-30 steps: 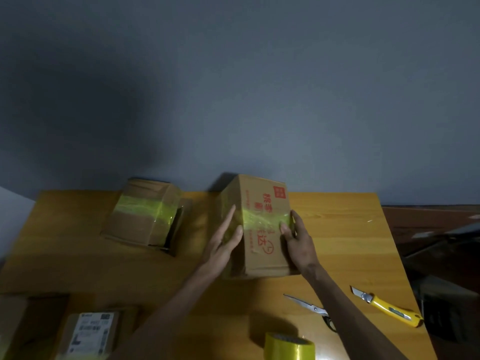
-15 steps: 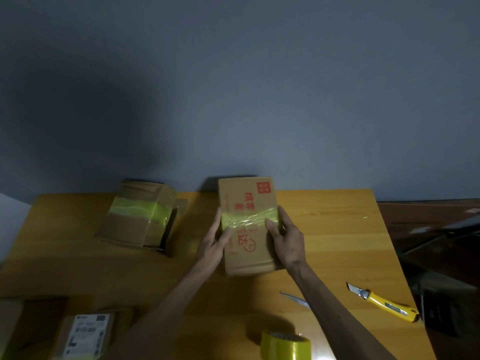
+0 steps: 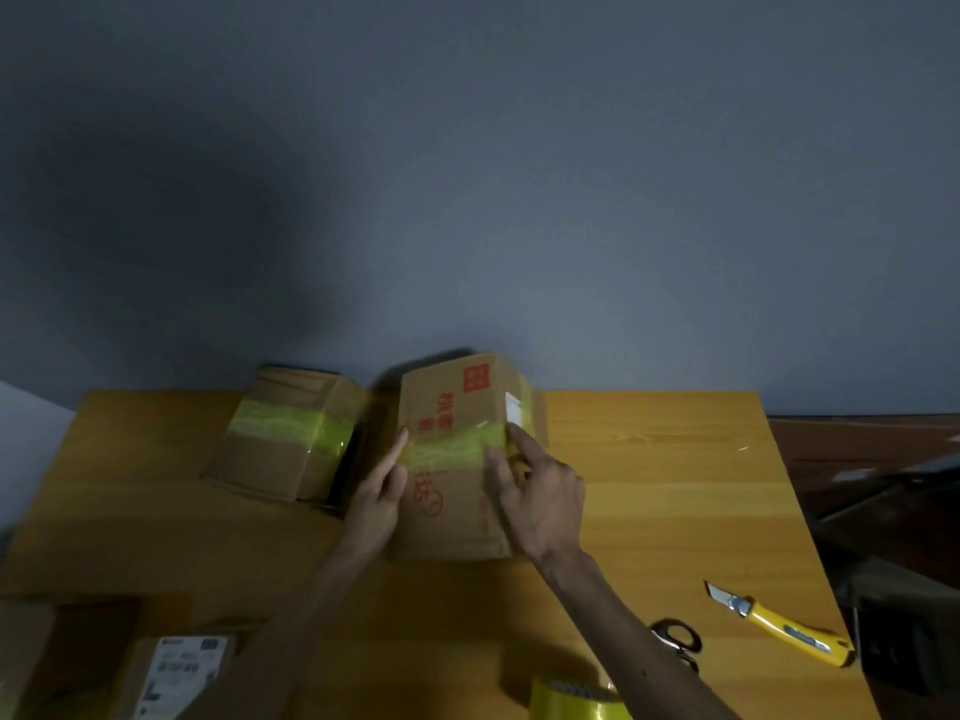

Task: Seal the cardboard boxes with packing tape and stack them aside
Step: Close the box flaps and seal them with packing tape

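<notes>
While both hands are holding the brown cardboard box with red print [image 3: 457, 517], I am watching from far away, and I am thinking the taping of this one is nearly done. The box is sitting right between the two sets of fingers, on the yellow wooden table [image 3: 675, 485].

The left hand [image 3: 376, 498] is lying flat against the box's left side. Its fingers [image 3: 399, 449] are straight and pressed together, and their tips are touching the end of the shiny yellow-green tape band [image 3: 449, 452]. The right hand [image 3: 540, 501] is gripping the box's right edge. Its thumb [image 3: 492, 462] is pressing on the tape on the top face, and its pointing finger is stretching up along the corner where the tape is going over. I cannot tell how its other fingers are lying.

I am guessing the fingers are rubbing the tape flat. The next move is calling for a firm hold from both sides, a lift, and setting the box with the other taped cardboard box [image 3: 291, 444], which is waiting just beyond the left fingers. The yellow tape roll [image 3: 576, 701], the black-handled scissors [image 3: 675, 639] and the yellow cutter knife [image 3: 779, 623] are lying well apart from the right fingers.
</notes>
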